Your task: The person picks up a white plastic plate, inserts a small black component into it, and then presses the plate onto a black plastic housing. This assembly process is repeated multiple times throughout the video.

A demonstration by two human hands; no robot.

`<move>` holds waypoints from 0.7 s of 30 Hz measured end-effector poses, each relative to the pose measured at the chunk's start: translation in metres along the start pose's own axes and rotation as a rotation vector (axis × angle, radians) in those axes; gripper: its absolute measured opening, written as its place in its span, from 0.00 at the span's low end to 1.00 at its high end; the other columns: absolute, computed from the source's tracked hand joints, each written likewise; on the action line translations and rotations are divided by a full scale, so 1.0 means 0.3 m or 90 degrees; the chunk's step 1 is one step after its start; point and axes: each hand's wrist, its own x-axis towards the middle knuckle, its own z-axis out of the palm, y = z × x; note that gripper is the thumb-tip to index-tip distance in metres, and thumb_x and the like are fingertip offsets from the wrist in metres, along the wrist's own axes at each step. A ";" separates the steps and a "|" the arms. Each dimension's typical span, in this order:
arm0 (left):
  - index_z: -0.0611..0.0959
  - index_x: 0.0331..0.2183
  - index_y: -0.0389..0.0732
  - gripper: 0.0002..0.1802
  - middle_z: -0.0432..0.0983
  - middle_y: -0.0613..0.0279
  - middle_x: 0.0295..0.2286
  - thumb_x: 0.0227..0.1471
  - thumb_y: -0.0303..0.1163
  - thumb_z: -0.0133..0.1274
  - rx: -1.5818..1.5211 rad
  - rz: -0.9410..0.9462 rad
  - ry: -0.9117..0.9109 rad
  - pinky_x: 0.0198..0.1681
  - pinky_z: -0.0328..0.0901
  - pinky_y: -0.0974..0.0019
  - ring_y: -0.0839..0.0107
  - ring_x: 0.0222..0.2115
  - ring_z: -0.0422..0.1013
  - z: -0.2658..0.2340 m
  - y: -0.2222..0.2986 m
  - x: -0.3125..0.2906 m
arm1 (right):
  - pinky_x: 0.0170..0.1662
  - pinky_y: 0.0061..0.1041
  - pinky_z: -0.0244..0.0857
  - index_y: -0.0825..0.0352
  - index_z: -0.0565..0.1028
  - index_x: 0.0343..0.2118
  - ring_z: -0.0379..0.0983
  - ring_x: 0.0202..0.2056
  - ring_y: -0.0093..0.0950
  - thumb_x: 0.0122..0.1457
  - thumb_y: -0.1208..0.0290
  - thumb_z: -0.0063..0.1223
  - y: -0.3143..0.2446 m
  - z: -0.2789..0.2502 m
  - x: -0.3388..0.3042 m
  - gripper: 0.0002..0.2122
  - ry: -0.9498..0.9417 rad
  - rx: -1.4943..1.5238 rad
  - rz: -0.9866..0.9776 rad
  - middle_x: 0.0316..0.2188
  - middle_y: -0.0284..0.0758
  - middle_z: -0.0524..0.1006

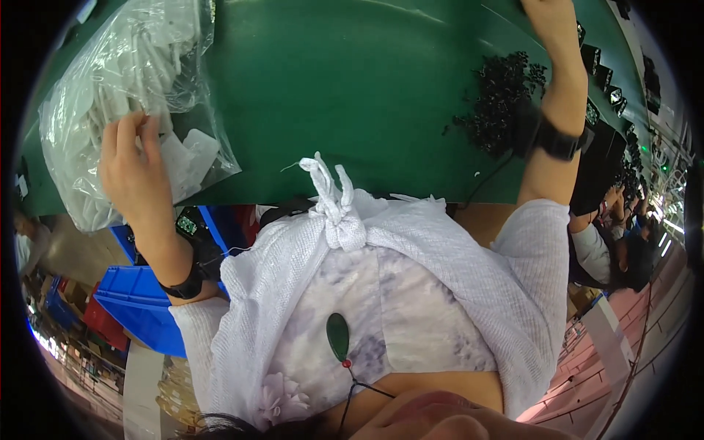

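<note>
My left hand [136, 172] is over a clear plastic bag [224, 139] at the left of the green table. Its fingers are bent, with the tips down among the white plastic parts [150, 66] in the bag. What they grip, if anything, is hidden. Flat white pieces [192, 158] lie by the bag's near side. My right hand [548, 11] reaches to the far right and is cut off by the upper edge, so its fingers do not show. Below my right forearm is a pile of small black parts [506, 103].
The green table [345, 95] spans the front. Blue bins [139, 304] stand below its left edge, one holding a dark circuit board [192, 222]. A row of black pieces [605, 77] lines the far right. A dark cord [488, 180] runs near my right wristband. Another person [598, 253] sits to the right.
</note>
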 end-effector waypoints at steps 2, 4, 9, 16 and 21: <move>0.80 0.31 0.40 0.07 0.76 0.60 0.31 0.53 0.33 0.57 0.011 -0.014 0.002 0.33 0.66 0.58 0.56 0.30 0.73 -0.013 -0.007 0.000 | 0.41 0.22 0.67 0.68 0.77 0.41 0.73 0.36 0.23 0.58 0.72 0.58 -0.076 -0.018 -0.123 0.10 -0.097 -0.030 0.033 0.36 0.35 0.78; 0.79 0.31 0.40 0.09 0.75 0.59 0.30 0.53 0.35 0.58 0.035 -0.027 -0.026 0.32 0.65 0.57 0.56 0.30 0.72 -0.016 -0.017 0.006 | 0.38 0.22 0.67 0.67 0.77 0.38 0.74 0.32 0.22 0.59 0.69 0.57 -0.136 -0.019 -0.248 0.08 -0.174 -0.108 0.021 0.30 0.32 0.79; 0.77 0.30 0.39 0.15 0.74 0.60 0.29 0.52 0.41 0.59 0.132 0.037 -0.034 0.33 0.65 0.57 0.55 0.30 0.71 0.013 -0.015 0.003 | 0.30 0.27 0.65 0.67 0.75 0.34 0.71 0.25 0.31 0.52 0.69 0.62 -0.172 0.081 -0.427 0.10 -0.143 -0.180 -0.074 0.24 0.36 0.73; 0.77 0.32 0.40 0.11 0.75 0.57 0.31 0.51 0.36 0.59 0.144 0.060 -0.031 0.36 0.66 0.56 0.55 0.34 0.71 -0.007 -0.071 -0.018 | 0.35 0.33 0.65 0.70 0.72 0.32 0.71 0.32 0.41 0.54 0.78 0.57 -0.176 0.162 -0.468 0.06 -0.071 -0.193 -0.141 0.30 0.41 0.71; 0.78 0.34 0.41 0.08 0.75 0.57 0.32 0.48 0.27 0.56 0.118 0.082 0.028 0.38 0.67 0.57 0.56 0.35 0.71 0.005 -0.033 -0.025 | 0.36 0.32 0.65 0.70 0.72 0.33 0.70 0.32 0.41 0.56 0.80 0.53 -0.173 0.155 -0.501 0.03 -0.068 -0.205 -0.101 0.31 0.42 0.71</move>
